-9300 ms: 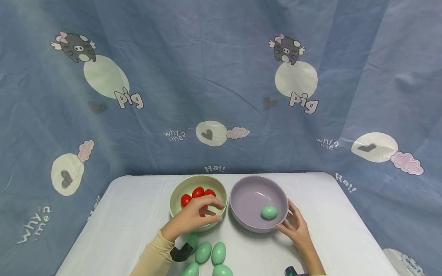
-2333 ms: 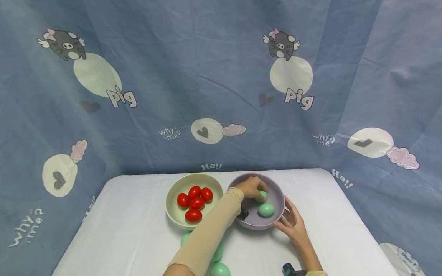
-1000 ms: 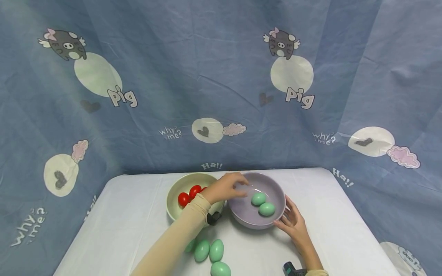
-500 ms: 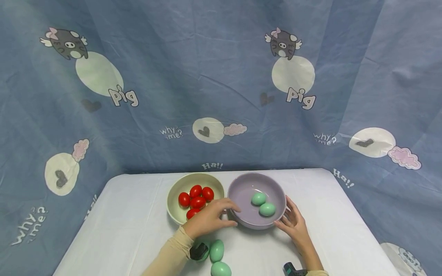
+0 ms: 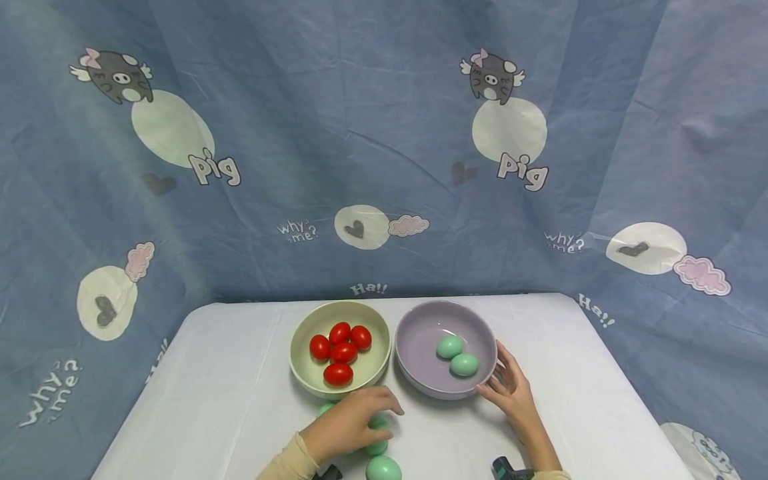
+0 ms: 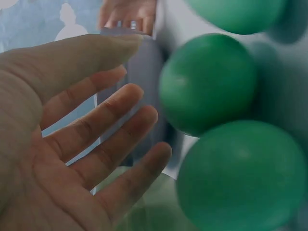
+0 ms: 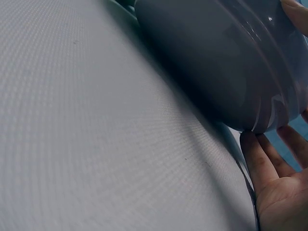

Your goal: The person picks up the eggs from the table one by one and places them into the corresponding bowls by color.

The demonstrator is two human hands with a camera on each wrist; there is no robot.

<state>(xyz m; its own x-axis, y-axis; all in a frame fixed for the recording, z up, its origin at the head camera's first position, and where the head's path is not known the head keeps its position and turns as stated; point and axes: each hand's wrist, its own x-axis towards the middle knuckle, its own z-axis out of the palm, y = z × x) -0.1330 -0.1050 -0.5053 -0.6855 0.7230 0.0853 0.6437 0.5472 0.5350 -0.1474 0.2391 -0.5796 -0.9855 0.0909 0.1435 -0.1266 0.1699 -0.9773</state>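
Observation:
My left hand (image 5: 351,423) is over the green toy eggs (image 5: 383,469) on the table, just in front of the pale green bowl. In the left wrist view its fingers are spread and hold nothing, with a green egg (image 6: 207,84) close to the fingertips. My right hand (image 5: 513,390) rests its fingertips and thumb against the outer right side of the purple bowl (image 5: 414,350). Two green eggs (image 5: 449,347) lie inside that bowl. The right wrist view shows fairly straight fingers (image 7: 260,159) touching the bowl's wall. Part of the egg group is hidden under my left hand.
Left of the purple bowl stands the pale green bowl (image 5: 303,373), holding several red eggs (image 5: 339,375). Both bowls are side by side near the back of the white-covered table (image 5: 210,387). Behind it hangs a blue printed cloth (image 5: 270,133).
A second green egg was put into the purple bowl by my left hand and let go. That hand then moved back left and down to the eggs on the table. My right hand stays put.

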